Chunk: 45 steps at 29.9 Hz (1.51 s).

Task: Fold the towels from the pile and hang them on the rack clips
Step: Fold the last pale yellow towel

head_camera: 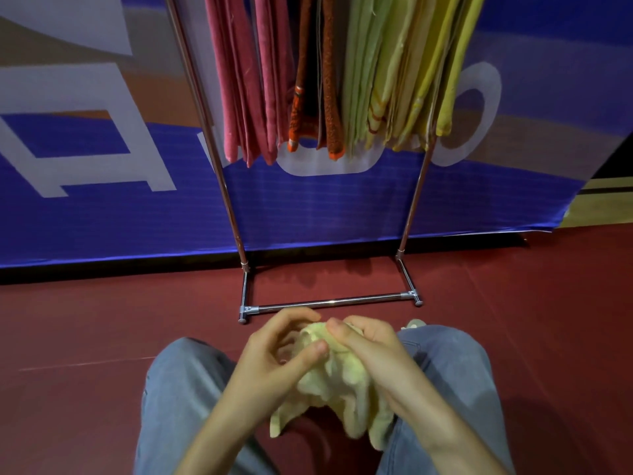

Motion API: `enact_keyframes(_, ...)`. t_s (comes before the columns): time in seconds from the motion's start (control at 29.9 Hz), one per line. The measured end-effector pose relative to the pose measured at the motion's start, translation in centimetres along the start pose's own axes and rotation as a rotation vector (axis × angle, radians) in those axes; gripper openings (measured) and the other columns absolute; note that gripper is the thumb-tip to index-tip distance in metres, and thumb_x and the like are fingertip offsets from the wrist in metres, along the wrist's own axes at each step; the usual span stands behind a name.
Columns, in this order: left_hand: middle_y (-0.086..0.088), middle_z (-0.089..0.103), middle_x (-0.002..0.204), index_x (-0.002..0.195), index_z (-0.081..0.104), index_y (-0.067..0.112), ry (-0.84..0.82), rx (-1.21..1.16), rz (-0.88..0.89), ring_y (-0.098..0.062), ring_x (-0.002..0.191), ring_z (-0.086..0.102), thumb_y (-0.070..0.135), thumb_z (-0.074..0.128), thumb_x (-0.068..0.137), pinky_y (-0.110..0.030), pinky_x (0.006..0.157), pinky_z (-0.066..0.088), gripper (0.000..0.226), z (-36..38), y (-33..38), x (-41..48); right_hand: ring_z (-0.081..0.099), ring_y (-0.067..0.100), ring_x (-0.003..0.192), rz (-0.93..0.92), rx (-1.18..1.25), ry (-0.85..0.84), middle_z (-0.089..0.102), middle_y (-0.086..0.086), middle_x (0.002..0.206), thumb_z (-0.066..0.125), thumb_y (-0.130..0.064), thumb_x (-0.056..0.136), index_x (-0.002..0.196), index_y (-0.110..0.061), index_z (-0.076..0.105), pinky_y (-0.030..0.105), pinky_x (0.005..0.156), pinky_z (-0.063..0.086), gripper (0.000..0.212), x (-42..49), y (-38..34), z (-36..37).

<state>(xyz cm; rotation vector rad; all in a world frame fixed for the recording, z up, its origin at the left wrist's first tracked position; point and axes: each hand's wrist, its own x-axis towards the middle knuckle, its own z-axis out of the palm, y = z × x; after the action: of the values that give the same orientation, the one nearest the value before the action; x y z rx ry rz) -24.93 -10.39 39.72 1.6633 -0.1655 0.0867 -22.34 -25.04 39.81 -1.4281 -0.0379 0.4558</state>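
Note:
A crumpled pale yellow towel [337, 389] hangs bunched between my knees, above the red floor. My left hand [277, 354] pinches its upper left part with thumb and fingers. My right hand [368, 347] grips its top from the right. Ahead stands a chrome rack [329, 302]. Pink towels [246, 80], orange towels [317, 87] and yellow-green towels [404, 70] hang from it in a row. The rack's clips lie above the frame's top edge and are hidden.
My legs in blue jeans [185, 399] flank the towel. A blue and white banner [308, 207] stands behind the rack. A small pale bit of cloth [414, 324] peeks out beyond my right knee. Red floor [85, 323] spreads left and right.

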Motion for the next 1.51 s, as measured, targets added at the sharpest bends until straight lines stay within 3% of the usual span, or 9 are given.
enact_keyframes(0.17,0.017,0.066,0.097,0.093,0.060,0.050,-0.108,0.217,0.054,-0.004,0.087,0.064,0.040,0.068,0.061,-0.022,0.080,0.052,0.034,-0.6,-0.3,-0.1,0.057,0.025,0.074,0.104,0.037,-0.001,0.061,0.021,0.081,0.058,-0.031,0.082,0.091,0.009,0.064,0.031,0.068,0.044,0.042,0.4,0.6,-0.3)
enact_keyframes(0.4,0.015,0.063,0.066,0.070,0.064,0.036,-0.036,0.244,0.051,0.003,0.061,0.054,0.045,0.061,0.064,-0.015,0.059,0.043,0.011,-0.6,-0.2,0.0,0.059,0.022,0.083,0.179,-0.067,-0.090,0.066,0.017,0.088,0.055,-0.038,0.083,0.089,0.002,0.066,0.029,0.075,0.044,0.043,0.1,1.4,0.0)
enact_keyframes(0.54,0.002,0.058,0.058,0.067,0.065,0.026,0.083,0.092,-0.039,-0.007,0.058,0.050,0.048,0.060,0.060,-0.019,0.053,0.040,0.023,-1.0,0.1,0.2,0.057,0.005,0.101,0.219,-0.070,-0.102,0.061,-0.009,0.105,0.048,-0.062,0.070,0.087,-0.028,0.059,0.020,0.089,0.042,0.040,-0.6,2.2,-1.2)
enact_keyframes(0.64,0.004,0.057,0.053,0.063,0.063,0.019,0.144,0.082,-0.017,-0.005,0.053,0.048,0.043,0.062,0.063,-0.016,0.050,0.039,0.024,-1.6,0.7,0.6,0.055,-0.003,0.072,0.109,-0.212,-0.226,0.061,-0.015,0.076,0.054,-0.076,0.060,0.071,-0.024,0.062,0.013,0.068,0.040,0.054,-0.5,2.3,-1.7)
enact_keyframes(0.77,0.011,0.057,0.046,0.064,0.057,0.013,0.260,0.052,0.013,0.003,0.044,0.048,0.004,0.060,0.082,-0.008,0.045,0.038,0.020,-2.5,2.0,1.5,0.040,-0.005,0.045,0.030,-0.277,-0.230,0.048,-0.016,0.045,0.065,-0.060,0.056,0.051,-0.024,0.060,0.009,0.046,0.029,0.037,0.7,3.7,-3.3)
enact_keyframes(1.04,0.018,0.060,0.050,0.063,0.058,0.026,0.478,0.189,0.149,0.004,0.047,0.051,0.013,0.053,0.089,-0.009,0.048,0.043,0.029,-7.7,3.6,4.0,0.028,-0.002,0.044,0.065,-0.494,-0.159,0.033,-0.016,0.043,0.059,-0.015,0.086,0.052,-0.021,0.039,0.014,0.045,0.022,0.040,2.4,7.1,-8.7)
enact_keyframes(1.24,0.018,0.061,0.051,0.066,0.058,0.027,0.532,0.215,0.141,0.003,0.048,0.051,0.016,0.055,0.088,-0.009,0.048,0.045,0.024,-8.8,3.0,4.5,0.025,0.000,0.043,0.063,-0.481,0.017,0.029,-0.014,0.042,0.057,-0.012,0.087,0.054,-0.014,0.037,0.021,0.048,0.019,0.038,2.8,7.4,-10.1)
enact_keyframes(1.37,0.016,0.064,0.058,0.065,0.062,0.027,0.440,0.235,0.047,0.001,0.053,0.051,0.031,0.062,0.077,-0.016,0.053,0.045,0.013,-6.8,0.3,3.0,0.042,0.019,0.060,0.005,-0.347,0.089,0.049,0.007,0.058,0.065,-0.022,0.081,0.073,-0.004,0.056,0.030,0.059,0.029,0.022,3.1,5.3,-8.1)
enact_keyframes(1.51,0.015,0.065,0.056,0.060,0.063,0.025,0.389,0.135,-0.070,0.005,0.051,0.053,0.015,0.068,0.074,-0.009,0.051,0.043,0.017,-2.0,-2.3,1.2,0.042,0.020,0.059,-0.049,-0.189,0.118,0.049,0.006,0.052,0.063,-0.010,0.082,0.096,-0.025,0.055,0.027,0.054,0.029,0.021,3.1,3.0,-4.9)
